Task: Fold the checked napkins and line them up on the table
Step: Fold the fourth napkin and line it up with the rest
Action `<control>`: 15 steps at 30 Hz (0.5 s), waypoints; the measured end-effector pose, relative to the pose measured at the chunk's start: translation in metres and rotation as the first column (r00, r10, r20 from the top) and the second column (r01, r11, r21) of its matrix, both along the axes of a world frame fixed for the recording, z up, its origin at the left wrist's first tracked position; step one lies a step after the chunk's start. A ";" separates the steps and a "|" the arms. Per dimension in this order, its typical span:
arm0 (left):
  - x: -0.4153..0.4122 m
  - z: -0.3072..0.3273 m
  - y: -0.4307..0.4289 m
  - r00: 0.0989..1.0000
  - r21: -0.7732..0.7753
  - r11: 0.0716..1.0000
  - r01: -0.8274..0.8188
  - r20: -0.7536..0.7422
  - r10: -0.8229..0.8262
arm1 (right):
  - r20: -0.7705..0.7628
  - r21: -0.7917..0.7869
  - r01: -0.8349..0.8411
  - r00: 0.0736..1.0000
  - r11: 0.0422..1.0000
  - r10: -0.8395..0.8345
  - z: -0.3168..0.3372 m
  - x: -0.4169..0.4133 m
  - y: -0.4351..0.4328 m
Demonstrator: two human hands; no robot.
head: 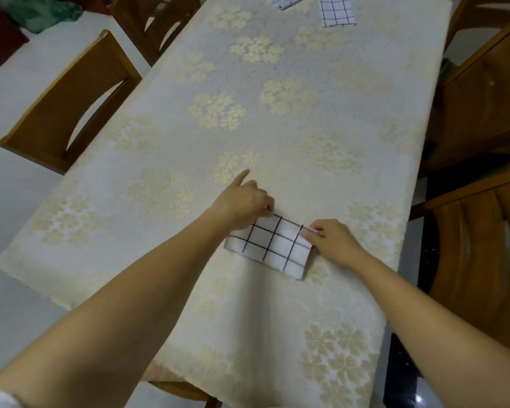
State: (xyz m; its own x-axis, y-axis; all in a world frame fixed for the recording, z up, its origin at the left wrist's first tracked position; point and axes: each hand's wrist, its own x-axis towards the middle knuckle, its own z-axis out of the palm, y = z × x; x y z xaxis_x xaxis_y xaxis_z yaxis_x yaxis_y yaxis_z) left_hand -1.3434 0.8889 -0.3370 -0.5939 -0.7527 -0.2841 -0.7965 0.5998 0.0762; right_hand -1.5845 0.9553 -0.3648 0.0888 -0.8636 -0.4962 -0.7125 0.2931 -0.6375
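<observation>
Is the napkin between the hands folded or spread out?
Folded: the napkin is a small rectangle with layered edges showing at its right end.

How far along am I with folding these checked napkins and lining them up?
Done: the far napkin lies flat as a neat rectangle, apparently folded; the cropped napkin beside it is too cut off to judge. In hand: the near napkin, already a small rectangle, pinched at its far corners by the left hand and right hand. Left: lining it up with the far ones.
</observation>
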 end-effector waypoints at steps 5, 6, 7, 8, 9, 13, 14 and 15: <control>0.011 -0.044 0.031 0.906 0.082 0.919 -0.387 -0.150 0.395 | -0.275 -0.181 -0.049 0.961 0.982 -0.003 -0.008 -0.009 -0.020; 0.008 -0.054 0.040 0.886 0.009 0.899 -0.437 -0.166 0.433 | -0.388 -0.306 -0.096 0.921 0.947 -0.032 -0.012 -0.003 -0.018; 0.003 -0.060 0.048 0.863 -0.065 0.875 -0.481 -0.213 0.459 | -0.419 -0.442 -0.133 0.905 0.887 -0.073 -0.016 0.007 -0.014; -0.004 -0.060 0.056 0.836 -0.114 0.849 -0.515 -0.283 0.469 | -0.388 -0.552 -0.174 0.919 0.816 -0.067 -0.020 0.018 -0.010; -0.012 -0.059 0.063 0.814 -0.122 0.836 -0.535 -0.341 0.471 | -0.363 -0.606 -0.224 0.932 0.763 -0.014 -0.024 0.031 -0.005; -0.031 -0.071 0.089 0.846 0.068 0.875 -0.480 -0.228 0.482 | -0.404 -0.423 -0.421 0.880 0.802 0.249 -0.047 0.077 0.026; -0.028 -0.077 0.094 0.860 0.059 0.881 -0.470 -0.193 0.472 | -0.456 -0.392 -0.450 0.853 0.803 0.255 -0.053 0.079 0.031; -0.025 -0.081 0.097 0.860 0.048 0.878 -0.476 -0.182 0.476 | -0.516 -0.363 -0.478 0.818 0.800 0.255 -0.058 0.079 0.035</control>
State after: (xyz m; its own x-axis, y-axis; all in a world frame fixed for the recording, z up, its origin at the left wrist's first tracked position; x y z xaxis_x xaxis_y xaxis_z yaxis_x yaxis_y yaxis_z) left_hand -1.3680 0.9855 -0.4177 -0.2050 -0.9565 -0.2075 -0.9567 0.1511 0.2488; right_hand -1.5057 0.9903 -0.4230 0.3265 -0.9379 -0.1174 -0.9271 -0.2936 -0.2329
